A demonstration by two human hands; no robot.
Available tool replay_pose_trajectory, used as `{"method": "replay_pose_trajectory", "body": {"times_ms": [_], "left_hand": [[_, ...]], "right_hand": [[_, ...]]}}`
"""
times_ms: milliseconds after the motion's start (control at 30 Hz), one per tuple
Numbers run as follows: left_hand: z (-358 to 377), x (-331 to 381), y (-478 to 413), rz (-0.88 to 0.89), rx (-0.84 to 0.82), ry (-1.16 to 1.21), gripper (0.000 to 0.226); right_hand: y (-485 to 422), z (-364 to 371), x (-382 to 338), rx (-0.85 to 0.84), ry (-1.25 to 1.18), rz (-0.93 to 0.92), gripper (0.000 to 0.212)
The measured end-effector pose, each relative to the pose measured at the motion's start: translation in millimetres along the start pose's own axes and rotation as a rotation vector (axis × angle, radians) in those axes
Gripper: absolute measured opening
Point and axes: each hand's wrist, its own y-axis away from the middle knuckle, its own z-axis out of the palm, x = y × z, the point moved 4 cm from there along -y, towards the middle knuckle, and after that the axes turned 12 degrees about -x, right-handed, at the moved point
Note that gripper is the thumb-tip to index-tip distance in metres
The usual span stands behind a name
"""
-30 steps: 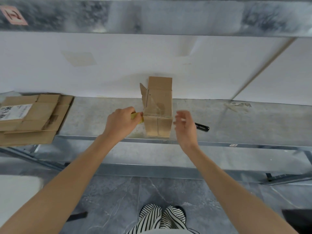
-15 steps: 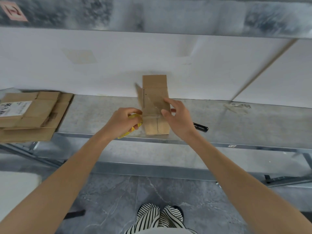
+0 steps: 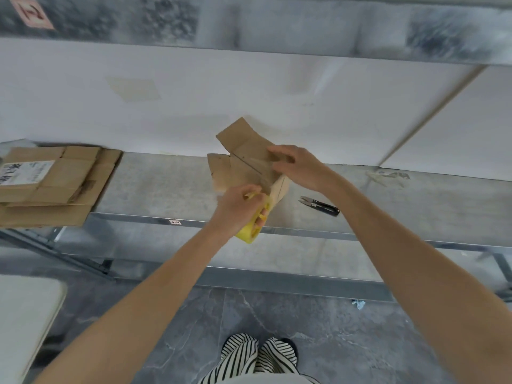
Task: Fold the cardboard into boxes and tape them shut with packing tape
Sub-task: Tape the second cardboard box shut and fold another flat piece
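The left hand [image 3: 237, 209] is gripping the yellow tape dispenser [image 3: 250, 231] with the fingers closed around it, just at six o'clock of the small cardboard box [image 3: 243, 151]. The right hand [image 3: 300, 167] is holding this box from three o'clock, with the fingers bent over its upper edge. The box is resting tilted on the metal shelf [image 3: 166, 189], and its flaps at eleven and nine o'clock are hanging open.

I think the danger is coming from this tilt. If the left hand is pulling harder than the right is holding, the box may turn, and the clear tape [image 3: 259, 169] may wrinkle or run off the seam. The black snips [image 3: 318, 206] are lying at four o'clock, and a swinging corner could push them. The flat cardboard stack [image 3: 50, 184] is waiting far at nine o'clock.
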Motion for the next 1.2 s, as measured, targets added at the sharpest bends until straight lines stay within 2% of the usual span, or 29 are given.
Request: {"method": "replay_pose_trajectory", "body": {"times_ms": [133,233,467,667,767,867,933,1033,1100,1200], "left_hand": [[4,-2,-9,-0.038,-0.067,0.162,0.030],[0,-5,-9,-0.014,-0.098,0.222,0.025],[-8,-26,-13,-0.073,-0.081,0.012,0.020],[3,-23,-21,0.026,-0.035,0.103,0.017],[7,-26,-25,0.022,0.003,0.160,0.016],[6,-27,-25,0.019,0.015,0.199,0.016],[5,-28,-26,0.018,0.010,0.194,0.016],[5,-31,-28,0.015,0.004,0.192,0.014],[6,-32,-29,0.011,0.004,0.193,0.014],[7,-32,-29,0.010,0.008,0.200,0.013]], "right_hand": [[-1,5,-2,0.015,0.238,0.051,0.069],[-3,7,-8,0.030,0.290,0.030,0.068],[-15,12,-15,-0.066,0.360,-0.022,0.072],[-17,5,3,-0.087,0.234,-0.029,0.072],[-3,-6,24,0.100,-0.066,-0.048,0.058],[16,-7,69,0.279,-0.133,0.071,0.041],[24,6,104,0.260,-0.046,0.215,0.038],[31,30,140,0.130,0.203,0.390,0.044],[34,35,147,0.165,0.322,0.415,0.041],[34,37,145,0.223,0.301,0.447,0.026]]}}
